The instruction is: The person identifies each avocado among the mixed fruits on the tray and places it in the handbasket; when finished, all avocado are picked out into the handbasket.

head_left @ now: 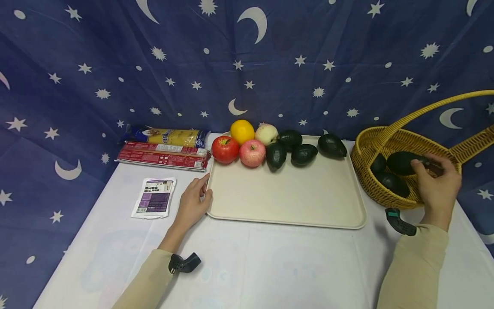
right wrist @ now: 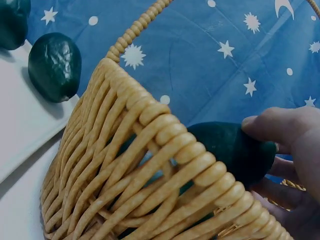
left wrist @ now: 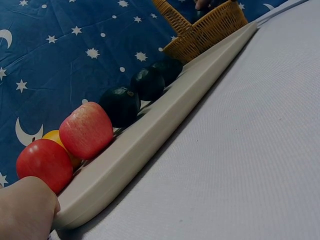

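My right hand (head_left: 440,182) reaches into the yellow wicker basket (head_left: 364,171) and grips a dark green avocado (head_left: 401,163) between thumb and fingers. Its surface shows behind the woven rim in the right wrist view. Two more avocados (head_left: 391,183) lie in the basket. My left hand (head_left: 193,204) rests at the left edge of the beige tray (head_left: 285,197), fingertips at the rim. Along the tray's back sit a red tomato (head_left: 225,149), a pink apple (head_left: 252,153), a yellow round fruit (head_left: 242,131), a pale round fruit (head_left: 266,134) and several avocados (head_left: 304,154).
Left of the tray lie a yellow pasta packet (head_left: 170,136), a long red packet (head_left: 162,155) and a white-and-purple pouch (head_left: 155,198). The basket's tall handle (head_left: 432,105) arches over it. A blue moon-and-star cloth (head_left: 285,64) hangs behind the table.
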`<state>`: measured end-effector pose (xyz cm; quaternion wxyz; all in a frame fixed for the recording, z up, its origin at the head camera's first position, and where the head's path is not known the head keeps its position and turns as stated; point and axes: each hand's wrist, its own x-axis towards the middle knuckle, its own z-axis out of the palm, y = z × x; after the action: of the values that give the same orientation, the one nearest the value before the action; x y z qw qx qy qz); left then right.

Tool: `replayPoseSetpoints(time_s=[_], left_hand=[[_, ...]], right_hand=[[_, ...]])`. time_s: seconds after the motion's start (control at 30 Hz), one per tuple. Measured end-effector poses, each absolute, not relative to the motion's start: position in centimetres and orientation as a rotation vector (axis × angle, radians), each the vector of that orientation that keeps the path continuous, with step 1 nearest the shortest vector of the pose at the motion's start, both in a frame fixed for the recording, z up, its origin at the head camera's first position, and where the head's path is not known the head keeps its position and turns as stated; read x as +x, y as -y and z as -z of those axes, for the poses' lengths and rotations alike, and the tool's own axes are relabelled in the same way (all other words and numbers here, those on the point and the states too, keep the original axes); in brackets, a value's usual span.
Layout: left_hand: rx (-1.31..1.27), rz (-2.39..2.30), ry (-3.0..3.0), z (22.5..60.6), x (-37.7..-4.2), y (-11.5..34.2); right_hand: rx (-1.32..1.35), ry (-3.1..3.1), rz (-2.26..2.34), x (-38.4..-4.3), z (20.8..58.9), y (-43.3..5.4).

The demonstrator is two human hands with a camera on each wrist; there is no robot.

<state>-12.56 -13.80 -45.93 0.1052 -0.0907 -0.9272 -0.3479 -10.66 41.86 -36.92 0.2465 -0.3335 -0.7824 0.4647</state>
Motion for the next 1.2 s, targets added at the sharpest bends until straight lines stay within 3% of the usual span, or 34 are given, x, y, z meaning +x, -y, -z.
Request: replayPoseSetpoints(time_s=[0.73,1.2], left_hand=[[-0.256,1.034,2.743,45.9,-12.63,13.8],[-0.26,1.031,2.743,45.98,-12.57,13.77]], right_hand=[[-1.082,2.358,-1.263,-10.96,36.85,-42.17],[-1.02,2.52,-1.157,-10.9,37.14,-42.67]])
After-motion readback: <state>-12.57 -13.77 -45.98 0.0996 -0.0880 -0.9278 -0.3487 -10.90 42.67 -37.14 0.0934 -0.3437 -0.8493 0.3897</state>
